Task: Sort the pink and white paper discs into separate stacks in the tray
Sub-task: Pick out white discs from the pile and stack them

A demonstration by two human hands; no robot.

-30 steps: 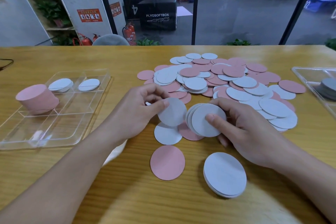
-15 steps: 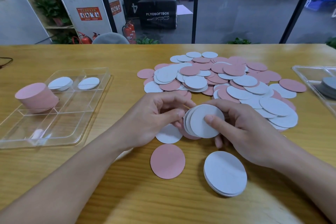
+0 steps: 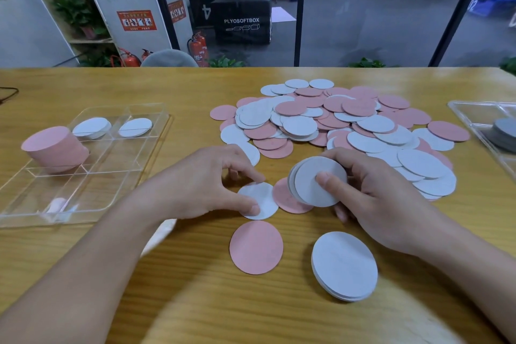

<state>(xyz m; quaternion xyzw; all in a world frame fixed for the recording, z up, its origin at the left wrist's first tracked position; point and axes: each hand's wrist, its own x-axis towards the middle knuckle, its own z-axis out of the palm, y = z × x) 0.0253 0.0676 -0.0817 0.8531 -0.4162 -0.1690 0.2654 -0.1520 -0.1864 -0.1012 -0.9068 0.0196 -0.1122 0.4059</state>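
We're pinching a white disc [image 3: 258, 201] at frame centre with our left hand [image 3: 206, 184]; our right hand [image 3: 382, 198] is gripping a white stack [image 3: 318, 184], count unreadable. The clear tray [image 3: 111, 190] is sitting left, a second tray [image 3: 474, 117] getting cut off right.

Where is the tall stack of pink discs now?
In the head view, the pink stack stands at far left, in the clear tray, beside two white piles.
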